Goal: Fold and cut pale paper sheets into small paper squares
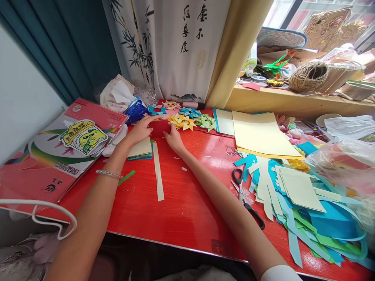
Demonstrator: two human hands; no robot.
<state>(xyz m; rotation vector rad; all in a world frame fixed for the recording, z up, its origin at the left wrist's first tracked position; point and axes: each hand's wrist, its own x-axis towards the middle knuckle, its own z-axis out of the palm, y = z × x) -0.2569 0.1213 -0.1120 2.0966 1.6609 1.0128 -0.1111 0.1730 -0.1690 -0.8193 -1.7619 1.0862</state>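
Both my hands reach to the far side of a red table [164, 210]. My left hand [142, 128] lies on a red paper piece [159, 128], fingers stretched flat along its top edge. My right hand [173, 139] presses the same red paper at its lower right corner, fingers curled down on it. Just behind lie folded paper stars in yellow [182, 122], blue [190, 112] and green [206, 122]. A small stack of square papers [141, 150] sits under my left wrist, and a long cream paper strip [158, 171] lies between my arms.
A pack of coloured paper [58, 152] lies at the left. Scissors [244, 193] rest right of my right arm, beside a heap of blue, green and cream offcuts [293, 195]. Cream sheets [260, 134] lie behind. A shelf holds a twine ball [307, 76] and clutter.
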